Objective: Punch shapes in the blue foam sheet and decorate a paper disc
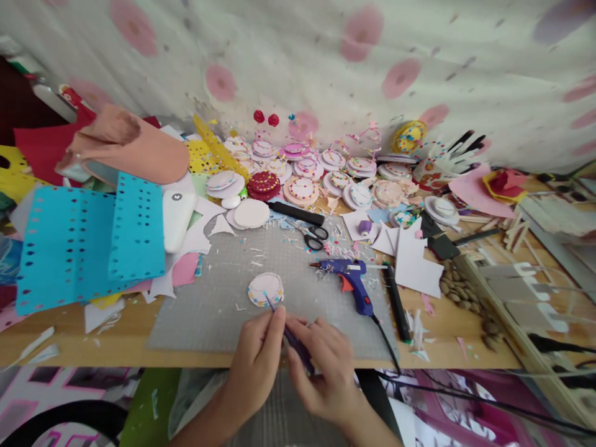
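Note:
My right hand (326, 363) is closed around a slim dark-purple tool (300, 349), held at a slant over the front edge of the cutting mat (209, 323). Its exact kind is not clear. My left hand (261, 351) is beside it, thumb and fingers pinched together; what they grip is hidden. From the left fingertips a thin bluish tip (269, 301) points at a small white oval disc (265, 285) on the mat, its near rim lined with yellow and blue dots. Whether the tip touches the disc, I cannot tell.
A blue glue gun (347, 270) lies right of the disc, its cord running off the front edge. Black scissors (316, 236) and a black cutter (298, 213) lie behind. Decorated discs (302, 189) crowd the back. Blue punched foam (88, 248) sits left, a power strip (521, 310) right.

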The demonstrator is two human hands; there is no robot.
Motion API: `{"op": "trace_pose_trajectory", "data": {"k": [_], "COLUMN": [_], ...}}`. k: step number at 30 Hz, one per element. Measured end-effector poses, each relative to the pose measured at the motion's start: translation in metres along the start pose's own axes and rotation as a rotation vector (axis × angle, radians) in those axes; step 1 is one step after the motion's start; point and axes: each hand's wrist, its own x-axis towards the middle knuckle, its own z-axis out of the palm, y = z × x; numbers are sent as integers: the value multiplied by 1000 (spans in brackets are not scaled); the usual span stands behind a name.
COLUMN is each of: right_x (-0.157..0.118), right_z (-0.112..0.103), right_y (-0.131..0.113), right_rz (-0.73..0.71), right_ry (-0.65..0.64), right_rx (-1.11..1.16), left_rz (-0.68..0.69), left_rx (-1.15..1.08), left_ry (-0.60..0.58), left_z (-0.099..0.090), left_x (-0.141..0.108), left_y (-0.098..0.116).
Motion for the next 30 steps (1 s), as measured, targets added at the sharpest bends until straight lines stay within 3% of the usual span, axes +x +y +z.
{"op": "trace_pose_trajectory", "data": {"k": [2,4,6,8,11,14,17,24,30], "right_x": [0,-1,-3,-4,-6,-8,-10,-15,-18], "right_z": [-13,-27,-40,-48,-47,-37,-30,-29,-12], "right_y": [4,17,37,60,87,100,102,88,82], "right_rz": [65,164,292,415,533,589,610,739,671], "right_ry": [-47,31,150,177,112,3,6,220,194], "right_rx": [86,25,-155,-404,-652,-703,-630,-197,110], "left_rz": [-18,-53,-101,-133,-94,-7,21,31,34], "left_rx": [3,-23,-54,-66,-45,-22,-4,-18,-3], "left_ry": [10,-70,-192,-295,-419,-510,-551,-538,-551], "left_z": [-7,-14,-21,-25,-26,-23,-20,-20,-19], "left_x": [2,3,4,6,9,11,14,23,27], "left_y": [-1,-2,-5,-8,-14,-23,-34,-52,-52]}}
